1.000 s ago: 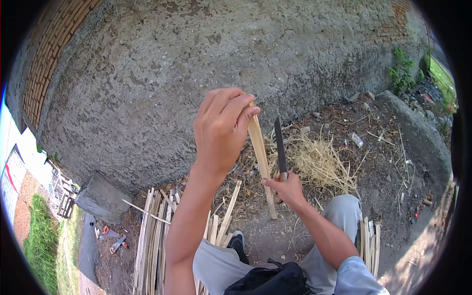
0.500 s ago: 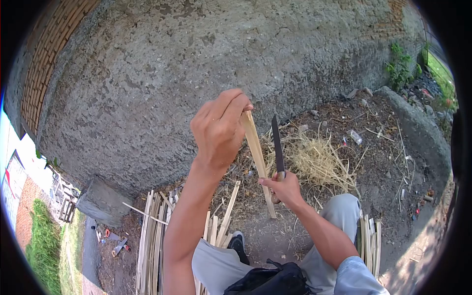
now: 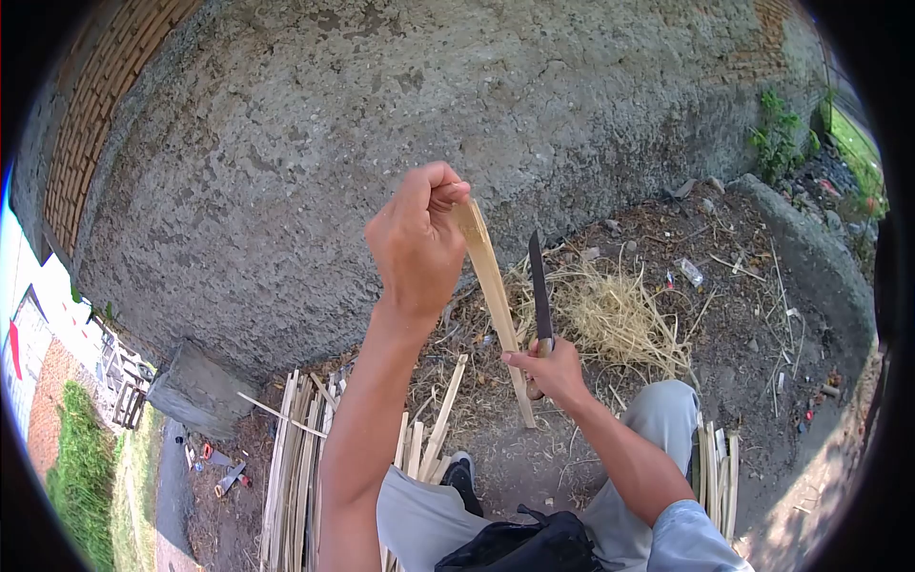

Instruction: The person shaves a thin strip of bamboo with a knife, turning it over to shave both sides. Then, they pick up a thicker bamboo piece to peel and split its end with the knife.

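A rough plastered wall (image 3: 381,124) fills the upper half of the view, and bare ground (image 3: 762,324) strewn with debris runs along its foot. On that ground, at the wall's base right of centre, lies a heap of pale shavings (image 3: 615,315); at the lower left a long stack of split bamboo slats (image 3: 295,448) lies beside the person's grey-trousered leg, and a smaller bundle (image 3: 715,467) stands at the right knee.

The bamboo strip (image 3: 496,305) stands nearly upright, its foot on the ground in front of the knees. The left hand (image 3: 415,243) is curled tight round its top end, pinching it between thumb and fingers. The right hand (image 3: 545,367) is wrapped round the handle of a knife (image 3: 539,286), blade pointing up, just beside the strip's right edge and apparently not touching it.

By my reading, this is the pause between strokes of trimming or splitting the strip. The next move calls for setting the blade squarely on the strip's edge or top while the left hand steadies it, fingers kept out of the blade's path.
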{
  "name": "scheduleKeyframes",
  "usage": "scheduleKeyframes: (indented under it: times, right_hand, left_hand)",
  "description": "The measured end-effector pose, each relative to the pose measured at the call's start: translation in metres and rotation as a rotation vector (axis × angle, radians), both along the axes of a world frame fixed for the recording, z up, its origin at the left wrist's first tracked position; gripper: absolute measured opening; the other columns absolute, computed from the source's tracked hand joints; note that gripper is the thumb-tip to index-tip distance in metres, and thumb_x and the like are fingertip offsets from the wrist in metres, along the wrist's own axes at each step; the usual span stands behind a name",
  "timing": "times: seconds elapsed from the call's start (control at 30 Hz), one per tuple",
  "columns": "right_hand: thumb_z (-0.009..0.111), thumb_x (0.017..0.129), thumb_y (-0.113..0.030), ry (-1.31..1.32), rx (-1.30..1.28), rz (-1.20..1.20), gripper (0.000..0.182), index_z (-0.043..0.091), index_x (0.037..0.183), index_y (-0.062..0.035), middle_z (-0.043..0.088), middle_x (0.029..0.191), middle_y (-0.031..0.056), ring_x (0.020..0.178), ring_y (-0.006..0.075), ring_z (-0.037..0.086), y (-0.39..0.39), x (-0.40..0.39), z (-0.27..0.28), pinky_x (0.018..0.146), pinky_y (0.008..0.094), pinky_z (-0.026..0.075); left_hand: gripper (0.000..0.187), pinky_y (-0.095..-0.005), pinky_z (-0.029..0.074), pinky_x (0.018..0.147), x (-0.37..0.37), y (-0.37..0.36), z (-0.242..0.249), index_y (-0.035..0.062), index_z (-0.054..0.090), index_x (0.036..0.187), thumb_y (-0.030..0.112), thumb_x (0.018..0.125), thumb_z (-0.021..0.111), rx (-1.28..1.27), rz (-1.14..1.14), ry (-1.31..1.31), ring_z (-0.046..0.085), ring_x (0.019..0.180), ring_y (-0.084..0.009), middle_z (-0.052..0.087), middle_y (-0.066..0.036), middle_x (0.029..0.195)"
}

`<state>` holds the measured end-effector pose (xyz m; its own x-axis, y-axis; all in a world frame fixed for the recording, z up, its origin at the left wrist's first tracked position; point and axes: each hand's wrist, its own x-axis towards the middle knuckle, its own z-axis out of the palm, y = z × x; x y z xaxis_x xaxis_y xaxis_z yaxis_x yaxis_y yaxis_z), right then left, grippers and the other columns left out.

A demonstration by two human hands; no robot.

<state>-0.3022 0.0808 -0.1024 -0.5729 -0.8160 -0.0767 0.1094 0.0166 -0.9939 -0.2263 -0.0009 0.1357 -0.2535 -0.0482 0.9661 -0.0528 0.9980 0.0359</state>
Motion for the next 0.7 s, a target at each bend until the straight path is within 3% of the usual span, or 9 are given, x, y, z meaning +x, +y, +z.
scheduleKeyframes:
  times: [0.1,0.2,0.3,0.47,0.53,0.57,0.67,0.7]
  right_hand:
    - [0.087,0.067,-0.030,-0.007,0.004,-0.005,0.047,0.048,0.076,-0.0068,0.058,0.064,0.0061,0.046,0.0112,0.056,0.000,-0.001,0.000,0.039,0.0268,0.046]
    - [0.088,0.067,-0.030,-0.034,-0.003,-0.008,0.047,0.048,0.076,-0.0064,0.058,0.063,0.0058,0.046,0.0112,0.056,0.000,-0.004,0.000,0.038,0.0267,0.046]
    - [0.088,0.067,-0.029,-0.036,-0.005,-0.011,0.047,0.048,0.077,-0.0059,0.058,0.063,0.0060,0.047,0.0114,0.058,0.001,-0.009,-0.002,0.039,0.0264,0.046]
    - [0.088,0.067,-0.027,-0.079,-0.001,-0.007,0.046,0.050,0.079,-0.0055,0.061,0.067,0.0073,0.053,0.0109,0.060,0.004,-0.010,-0.002,0.044,0.0256,0.047]
    - [0.089,0.066,-0.026,-0.057,0.001,-0.006,0.046,0.051,0.080,-0.0052,0.063,0.069,0.0073,0.056,0.0108,0.061,0.002,-0.012,-0.008,0.048,0.0260,0.049]
    - [0.089,0.066,-0.027,-0.045,-0.015,-0.011,0.046,0.051,0.080,-0.0049,0.063,0.070,0.0070,0.058,0.0107,0.062,-0.001,-0.011,-0.012,0.050,0.0262,0.050]
    - [0.089,0.066,-0.030,-0.007,-0.020,-0.011,0.047,0.052,0.081,-0.0040,0.064,0.071,0.0061,0.062,0.0106,0.062,-0.002,-0.010,-0.015,0.055,0.0267,0.050]
    - [0.089,0.067,-0.031,-0.001,0.003,-0.004,0.047,0.053,0.081,-0.0038,0.064,0.072,0.0058,0.063,0.0107,0.062,0.001,-0.009,-0.008,0.055,0.0267,0.050]
  left_hand:
    - [0.010,-0.0231,0.053,0.066,0.004,0.001,0.013,-0.0012,0.062,0.088,-0.010,0.084,0.062,-0.121,0.040,0.021,0.068,0.069,-0.0135,0.071,-0.008,0.079]
    - [0.006,-0.0234,0.052,0.066,0.020,0.002,0.019,0.0007,0.067,0.089,0.000,0.084,0.069,-0.016,0.146,-0.045,0.068,0.071,-0.0120,0.072,-0.008,0.080]
    - [0.013,-0.0245,0.051,0.067,0.038,-0.017,0.005,0.0023,0.071,0.096,0.008,0.084,0.071,0.133,0.239,-0.092,0.068,0.073,-0.0117,0.072,-0.009,0.084]
    - [0.022,-0.0236,0.049,0.065,0.059,-0.056,-0.070,0.0031,0.070,0.107,0.013,0.087,0.069,0.323,0.410,-0.329,0.067,0.072,-0.0111,0.072,-0.009,0.085]
    - [0.022,-0.0227,0.048,0.061,0.069,-0.066,-0.106,0.0027,0.070,0.106,0.016,0.089,0.068,0.599,0.274,-0.328,0.066,0.070,-0.0109,0.071,-0.007,0.082]
    - [0.021,-0.0222,0.046,0.058,0.075,-0.069,-0.123,0.0023,0.070,0.105,0.018,0.090,0.068,0.854,0.126,-0.312,0.066,0.069,-0.0108,0.071,-0.005,0.079]
    - [0.023,-0.0222,0.043,0.052,0.093,-0.066,-0.163,0.0016,0.070,0.095,0.024,0.088,0.070,0.944,0.105,-0.407,0.063,0.062,-0.0091,0.068,-0.001,0.071]
    - [0.025,-0.0224,0.042,0.051,0.101,-0.063,-0.176,0.0017,0.070,0.092,0.026,0.087,0.071,0.925,0.258,-0.444,0.060,0.058,-0.0086,0.066,-0.001,0.067]
